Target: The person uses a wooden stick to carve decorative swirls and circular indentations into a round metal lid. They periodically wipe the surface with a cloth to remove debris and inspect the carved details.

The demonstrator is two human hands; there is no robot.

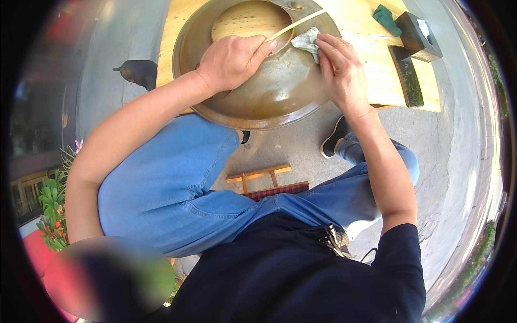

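A large brass-coloured metal pan (269, 94) lies tilted against the edge of a wooden table (371, 64), its round opening showing the wood behind. My left hand (231, 59) grips the pan's inner rim and pinches a thin pale stick (295, 25) that runs up to the right. My right hand (342, 70) presses a small crumpled grey-green cloth (305, 40) against the pan's surface near the rim. I sit with blue jeans below the pan.
On the table at the right lie a dark rectangular block (407, 75), a dark box (417, 35) and a green cloth (385, 16). A small wooden stool with a chequered seat (266, 180) stands on the paved ground. A dark metal object (139, 71) is at the left; plants (54, 210) lower left.
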